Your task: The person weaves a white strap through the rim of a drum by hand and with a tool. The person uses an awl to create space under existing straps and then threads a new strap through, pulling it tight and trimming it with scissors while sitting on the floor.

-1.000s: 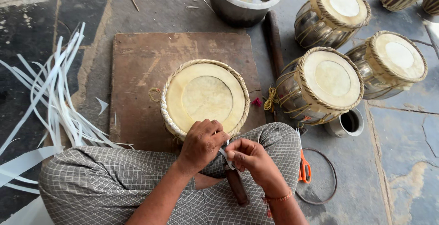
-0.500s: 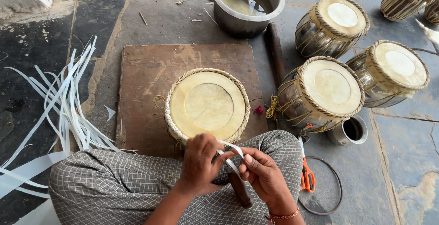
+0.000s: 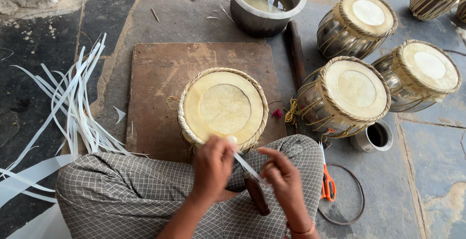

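Note:
A small drum (image 3: 223, 105) with a pale skin head and a braided rim stands on a brown wooden board (image 3: 160, 78) just beyond my crossed legs. My left hand (image 3: 212, 168) pinches one end of a thin white strip (image 3: 245, 162) at the drum's near edge. My right hand (image 3: 280, 178) grips the strip's other end, a little to the right. A dark-handled tool (image 3: 256, 194) lies on my lap between the hands, its tip under the strip.
Three finished drums (image 3: 357, 91) lie at the right. A metal pot of cloudy water (image 3: 267, 1) stands at the top, a dark stick (image 3: 294, 49) beside it. Orange-handled scissors (image 3: 328, 183), a wire ring (image 3: 352, 200), a small cup (image 3: 374, 137); several white strips (image 3: 68, 108) at left.
The view has shifted, so the drum and board sit lower and more central. My hands have pulled apart, stretching the white strip straight between them.

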Action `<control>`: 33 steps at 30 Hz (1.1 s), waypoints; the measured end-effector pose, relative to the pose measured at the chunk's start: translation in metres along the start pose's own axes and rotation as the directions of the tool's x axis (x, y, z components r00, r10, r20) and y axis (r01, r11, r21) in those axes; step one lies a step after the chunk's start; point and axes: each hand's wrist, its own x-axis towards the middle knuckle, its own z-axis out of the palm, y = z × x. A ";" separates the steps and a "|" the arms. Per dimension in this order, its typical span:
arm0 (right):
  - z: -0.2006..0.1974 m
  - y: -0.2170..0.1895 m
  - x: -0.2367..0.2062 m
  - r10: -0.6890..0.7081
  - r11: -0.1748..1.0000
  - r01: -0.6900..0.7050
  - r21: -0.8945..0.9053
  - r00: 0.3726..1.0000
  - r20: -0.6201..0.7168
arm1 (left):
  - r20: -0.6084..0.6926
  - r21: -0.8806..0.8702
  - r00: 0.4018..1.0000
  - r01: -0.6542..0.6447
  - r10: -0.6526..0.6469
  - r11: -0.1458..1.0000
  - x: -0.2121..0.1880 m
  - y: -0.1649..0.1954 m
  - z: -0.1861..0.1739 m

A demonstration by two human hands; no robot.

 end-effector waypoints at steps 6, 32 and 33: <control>-0.006 0.007 -0.013 0.099 0.993 -0.115 0.038 0.950 0.295 | -0.026 0.187 0.996 -0.074 0.080 0.980 0.014 -0.029 -0.012; 0.033 0.009 -0.025 0.348 0.840 -0.463 0.283 0.860 0.374 | -0.059 0.147 0.998 -0.011 0.020 0.989 0.016 -0.039 -0.008; 0.034 0.010 -0.025 0.344 0.842 -0.459 0.284 0.861 0.374 | -0.064 0.164 0.998 -0.016 0.027 0.986 0.015 -0.039 -0.007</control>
